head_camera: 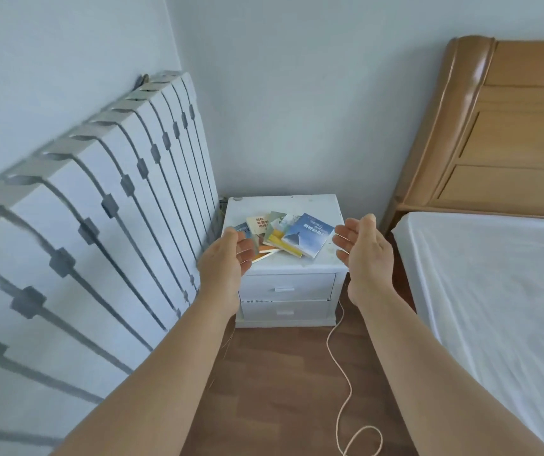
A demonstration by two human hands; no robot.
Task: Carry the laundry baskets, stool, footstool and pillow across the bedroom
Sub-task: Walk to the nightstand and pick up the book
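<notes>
A white nightstand [285, 284] stands between radiator [99, 205] and wooden bed [507, 133] on wood floor [280, 390].

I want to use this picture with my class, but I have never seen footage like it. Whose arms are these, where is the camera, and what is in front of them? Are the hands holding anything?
There is no machine here. The single picture comes from a wide-angle camera worn on a person's head, looking forward and down, so the two bare arms are the wearer's own. The left hand and right hand are raised with palms facing each other, open and holding nothing. Beyond them stands a small white two-drawer bedside cabinet with a loose pile of colourful paperback books on top. A white slatted radiator runs along the left wall. To the right is a bed with a white sheet and a brown wooden headboard. A pale cord trails over the wooden floor.
</notes>
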